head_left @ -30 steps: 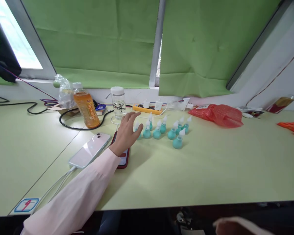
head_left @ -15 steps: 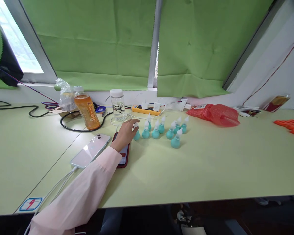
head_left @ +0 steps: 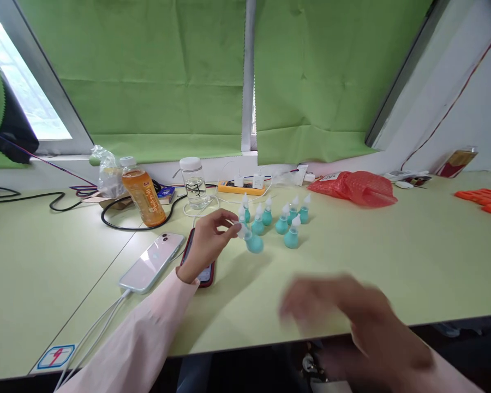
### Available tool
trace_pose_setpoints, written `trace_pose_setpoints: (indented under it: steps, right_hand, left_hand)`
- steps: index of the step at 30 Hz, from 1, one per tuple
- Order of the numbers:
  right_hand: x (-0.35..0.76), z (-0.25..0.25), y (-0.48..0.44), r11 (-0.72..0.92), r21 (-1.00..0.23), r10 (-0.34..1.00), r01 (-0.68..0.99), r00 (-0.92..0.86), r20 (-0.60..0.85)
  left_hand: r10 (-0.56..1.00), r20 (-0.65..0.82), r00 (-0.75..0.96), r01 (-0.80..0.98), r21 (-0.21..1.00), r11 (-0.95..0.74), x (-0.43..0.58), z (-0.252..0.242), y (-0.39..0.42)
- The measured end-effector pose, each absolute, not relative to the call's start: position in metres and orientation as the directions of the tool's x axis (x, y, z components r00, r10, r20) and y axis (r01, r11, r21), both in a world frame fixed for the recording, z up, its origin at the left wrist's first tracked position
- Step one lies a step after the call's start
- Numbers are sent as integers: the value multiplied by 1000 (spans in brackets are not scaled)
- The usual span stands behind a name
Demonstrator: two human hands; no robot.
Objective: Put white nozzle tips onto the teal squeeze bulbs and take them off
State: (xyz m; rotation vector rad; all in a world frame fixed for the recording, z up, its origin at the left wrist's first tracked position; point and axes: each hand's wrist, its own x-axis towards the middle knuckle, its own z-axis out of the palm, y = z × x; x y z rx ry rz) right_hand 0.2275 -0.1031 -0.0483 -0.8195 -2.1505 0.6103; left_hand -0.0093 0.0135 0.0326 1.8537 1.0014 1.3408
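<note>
My left hand (head_left: 209, 238) is closed on the clear tip of a teal bulb syringe (head_left: 254, 243), whose round bulb points right and slightly down above the table. Just behind it, several more bulb syringes (head_left: 291, 236) stand upright in a loose group, white tips up. Near the table's front edge is my right hand (head_left: 347, 308), badly smeared by motion. It is apart from the syringes, and its fingers cannot be made out. Under my left wrist lies a phone in a red case (head_left: 207, 276), partly hidden.
A pale phone (head_left: 152, 263) with white cables lies left of my forearm. Behind are an orange drink bottle (head_left: 144, 197), a clear jar with a white lid (head_left: 193, 184) and a yellow power strip (head_left: 241, 189). A red plastic bag (head_left: 355, 188) and orange pieces (head_left: 485, 199) lie right.
My left hand has lifted the leftmost bulb syringe from the row and brought it right and nearer, tilted. My right hand has come into view at the lower right.
</note>
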Motion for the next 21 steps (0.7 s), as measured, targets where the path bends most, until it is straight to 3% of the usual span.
trace_pose_setpoints:
  steps: [1, 3, 6, 10, 13, 17, 19, 21]
  right_hand:
    - [216, -31, -74, 692, -616, 712, 377, -498, 496]
    - [194, -10, -25, 721, -456, 681, 521, -415, 602]
    - [174, -17, 16, 765, -210, 604, 608, -567, 560]
    - [173, -54, 23, 778, -181, 602, 602, -631, 490]
    - [178, -63, 17, 784, -152, 591, 602, -651, 477]
    - [177, -61, 14, 739, -150, 628, 657, -590, 508]
    - [177, -61, 17, 733, -159, 631, 662, -574, 521]
    - [177, -62, 20, 745, -168, 624, 646, -584, 520]
  left_hand:
    - [875, 433, 217, 157, 869, -469, -6, 27, 11]
    - [893, 392, 221, 81, 905, -417, 1, 12, 6]
    - [903, 393, 172, 75, 909, -409, 9, -9, 1]
    - [846, 483, 224, 288, 797, -531, 11, -20, -7]
    - [783, 521, 340, 500, 605, -620, 10, -20, -10]
    - [766, 344, 543, 696, 327, -640, 10, -25, -9]
    - [792, 256, 555, 719, 331, -611, 11, -28, -7]
    - [807, 221, 548, 690, 427, -585, 10, -30, -5]
